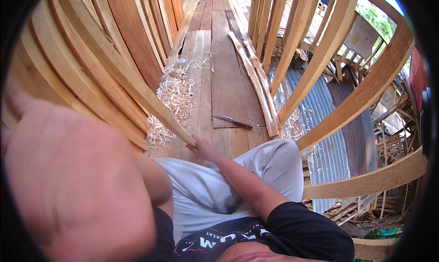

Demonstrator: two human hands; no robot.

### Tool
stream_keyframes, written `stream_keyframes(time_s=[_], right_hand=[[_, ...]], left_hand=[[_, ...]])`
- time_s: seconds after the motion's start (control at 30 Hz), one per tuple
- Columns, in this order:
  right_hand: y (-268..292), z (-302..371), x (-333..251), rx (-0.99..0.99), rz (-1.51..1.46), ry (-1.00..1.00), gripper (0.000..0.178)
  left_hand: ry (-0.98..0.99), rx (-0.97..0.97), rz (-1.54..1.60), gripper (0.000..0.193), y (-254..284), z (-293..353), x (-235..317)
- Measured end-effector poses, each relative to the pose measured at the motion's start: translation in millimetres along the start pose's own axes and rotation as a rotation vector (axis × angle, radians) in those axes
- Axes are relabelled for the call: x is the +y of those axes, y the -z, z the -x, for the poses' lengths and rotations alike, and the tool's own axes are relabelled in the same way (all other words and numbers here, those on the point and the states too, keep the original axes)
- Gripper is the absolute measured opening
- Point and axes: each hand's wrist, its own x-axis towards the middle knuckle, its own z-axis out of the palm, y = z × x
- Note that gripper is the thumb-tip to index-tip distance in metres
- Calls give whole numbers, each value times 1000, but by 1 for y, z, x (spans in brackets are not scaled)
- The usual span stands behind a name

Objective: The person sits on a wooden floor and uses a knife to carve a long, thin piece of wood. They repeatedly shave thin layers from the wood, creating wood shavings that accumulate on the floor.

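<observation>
My right hand point(197, 149) is closed round the lower end of a long pale wooden strip point(132, 84), in front of my bent legs. The strip slants up to the left, past the upright boards. Very close to the camera, my left hand point(75, 170) is raised and fills the lower left, blurred. Its fingers run into the dark rim, so whether it holds anything is hidden. A knife point(233, 121) with a dark handle lies on the plank floor beyond my right hand. Curled wood shavings point(176, 97) are heaped left of it.
Two peeled poles point(254, 74) lie along the floor's right side. A small clear cup-like thing point(182, 61) sits at the heap's far end. Wooden boards point(130, 29) stand on the left. Slatted railing point(320, 52) lines the right, with corrugated metal sheets point(327, 129) below it.
</observation>
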Motion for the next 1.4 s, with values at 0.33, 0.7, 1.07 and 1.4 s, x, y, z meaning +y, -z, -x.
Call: stream_keyframes(time_s=[0.33,0.7,1.07,1.4], right_hand=[[-7,-5,23,-30,-128,-65,36],[86,-35,2,-596,86,-90,52],[236,-29,40,233,-769,-194,77],[245,-63,35,89,-1277,26,85]], left_hand=[[1223,171,-326,59,20,202,-69],[1480,346,181,41,14,234,-69],[1268,351,401,49,29,255,-76],[1306,284,106,46,-9,231,-70]])
